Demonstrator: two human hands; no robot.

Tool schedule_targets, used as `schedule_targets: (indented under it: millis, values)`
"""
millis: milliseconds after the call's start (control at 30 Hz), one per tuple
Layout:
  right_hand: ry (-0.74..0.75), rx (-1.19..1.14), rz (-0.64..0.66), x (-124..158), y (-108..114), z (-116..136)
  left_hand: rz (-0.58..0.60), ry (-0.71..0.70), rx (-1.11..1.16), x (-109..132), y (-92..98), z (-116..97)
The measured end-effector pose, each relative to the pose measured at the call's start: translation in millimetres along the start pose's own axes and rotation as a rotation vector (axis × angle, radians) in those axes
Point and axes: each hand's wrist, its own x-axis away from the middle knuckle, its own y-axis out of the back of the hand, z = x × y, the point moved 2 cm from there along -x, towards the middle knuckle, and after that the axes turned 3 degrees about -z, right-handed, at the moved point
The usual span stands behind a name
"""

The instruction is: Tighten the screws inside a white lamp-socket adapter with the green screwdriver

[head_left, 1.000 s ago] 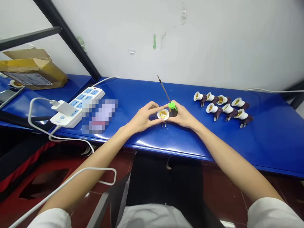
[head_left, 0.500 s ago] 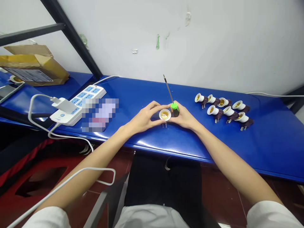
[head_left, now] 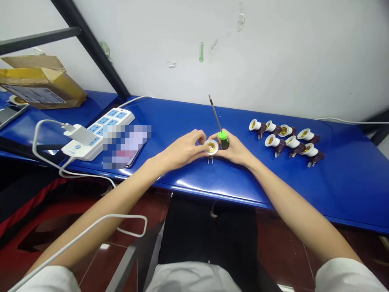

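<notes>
A plug-in lamp holder (head_left: 212,147) with a white rim, a brass-coloured inside and two metal prongs sits between my hands, its opening facing up towards me. My right hand (head_left: 235,149) grips it from the right with finger and thumb. The same hand also keeps a screwdriver (head_left: 224,140) with a green and black handle in its grasp, the shaft pointing up and away. My left hand (head_left: 190,149) is at the left side of the rim, its fingers curled and the thumb and fingertips closed at the edge. Exactly what those fingertips pinch is partly hidden.
Several similar lamp holders (head_left: 293,142) lie in two rows on the blue table (head_left: 243,182), to the right. On the left are a white power strip (head_left: 82,148) with a charger (head_left: 80,134), a partly blurred phone (head_left: 130,146), a white cable (head_left: 100,221) and an opened carton (head_left: 57,87).
My left thumb and fingers have drawn together and shifted slightly left, from around the lamp holder to its left rim. The right hand, screwdriver and lamp holder have hardly moved.
</notes>
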Motion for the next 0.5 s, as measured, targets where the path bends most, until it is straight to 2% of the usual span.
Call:
schedule_targets:
  millis: [500]
  values:
    - [-0.003, 0.013, -0.011, 0.5, 0.3, 0.1, -0.026, -0.004, 0.031, 6.1, -7.5, 1.1]
